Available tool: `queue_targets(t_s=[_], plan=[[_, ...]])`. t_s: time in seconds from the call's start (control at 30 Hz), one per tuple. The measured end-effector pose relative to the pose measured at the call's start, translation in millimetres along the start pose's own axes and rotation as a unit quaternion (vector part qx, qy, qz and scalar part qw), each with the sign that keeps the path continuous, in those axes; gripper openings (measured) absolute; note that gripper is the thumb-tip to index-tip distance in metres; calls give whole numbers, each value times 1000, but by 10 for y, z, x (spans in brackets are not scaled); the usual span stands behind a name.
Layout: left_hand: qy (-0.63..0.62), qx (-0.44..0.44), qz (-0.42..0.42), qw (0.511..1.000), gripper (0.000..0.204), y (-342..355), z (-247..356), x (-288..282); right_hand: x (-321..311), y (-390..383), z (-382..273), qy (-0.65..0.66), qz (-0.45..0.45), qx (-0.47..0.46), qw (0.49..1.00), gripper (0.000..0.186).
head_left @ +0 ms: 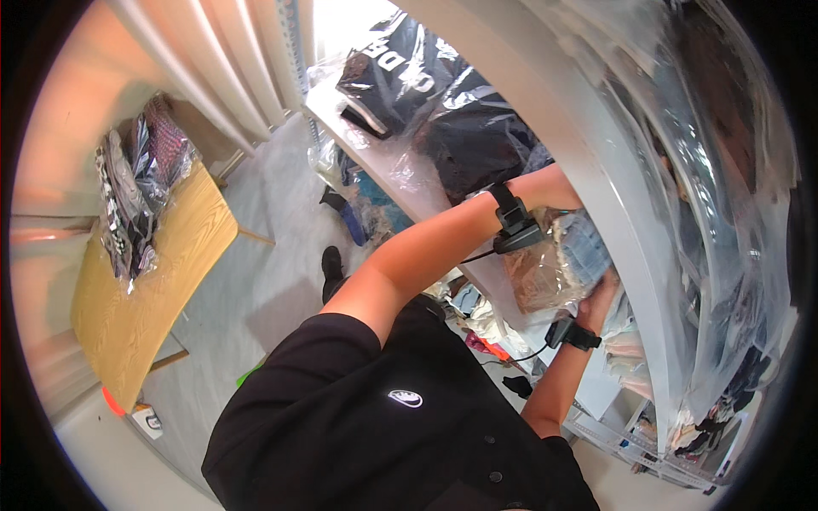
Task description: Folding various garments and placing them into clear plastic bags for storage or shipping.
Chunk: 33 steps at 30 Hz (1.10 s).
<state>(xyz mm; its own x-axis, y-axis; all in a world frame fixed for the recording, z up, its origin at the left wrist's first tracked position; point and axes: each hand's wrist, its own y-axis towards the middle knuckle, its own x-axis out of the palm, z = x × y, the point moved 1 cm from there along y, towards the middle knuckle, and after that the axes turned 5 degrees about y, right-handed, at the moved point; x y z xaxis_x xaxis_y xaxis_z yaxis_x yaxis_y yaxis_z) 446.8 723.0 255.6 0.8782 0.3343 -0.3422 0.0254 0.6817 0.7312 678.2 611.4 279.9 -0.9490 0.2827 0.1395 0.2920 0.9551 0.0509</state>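
Note:
My left arm reaches across into a white shelf. Only the wrist end of my left hand [560, 185] shows; its fingers are hidden behind the shelf's upright panel [609, 221]. Below that arm lies a folded blue denim garment [581, 247] in clear plastic, beside a brown item in plastic [535, 274]. My right hand [600, 300] is closed at the near end of the bagged denim garment, its fingertips partly hidden. Each wrist wears a black strap with a small box and a cable. Dark clothes in clear bags [477, 128] lie on the shelf beyond my left forearm.
Clear plastic garment bags [707, 170] hang along the right. Heaped clothes [477, 311] and bagged items [371, 204] lie low by the shelf. A wooden table [192, 243] at left bears bagged patterned clothes [141, 183]. Pale curtains [230, 68] hang behind the grey floor [256, 196].

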Motion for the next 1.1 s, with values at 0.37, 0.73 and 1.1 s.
queue_targets(t_s=[0.37, 0.73, 1.1], plan=[[141, -214, 25, 966, 66, -156, -1491, -712, 1310, 998, 1071, -467, -181, -141, 854, 49], [-5, -225, -47, 973, 38, -198, -42, -965, 1719, 139, 373, -30, -164, 13, 986, 53], [439, -230, 14, 869, 52, 592, -1723, -2333, 3554, 787, 849, -316, -219, -167, 908, 45]])
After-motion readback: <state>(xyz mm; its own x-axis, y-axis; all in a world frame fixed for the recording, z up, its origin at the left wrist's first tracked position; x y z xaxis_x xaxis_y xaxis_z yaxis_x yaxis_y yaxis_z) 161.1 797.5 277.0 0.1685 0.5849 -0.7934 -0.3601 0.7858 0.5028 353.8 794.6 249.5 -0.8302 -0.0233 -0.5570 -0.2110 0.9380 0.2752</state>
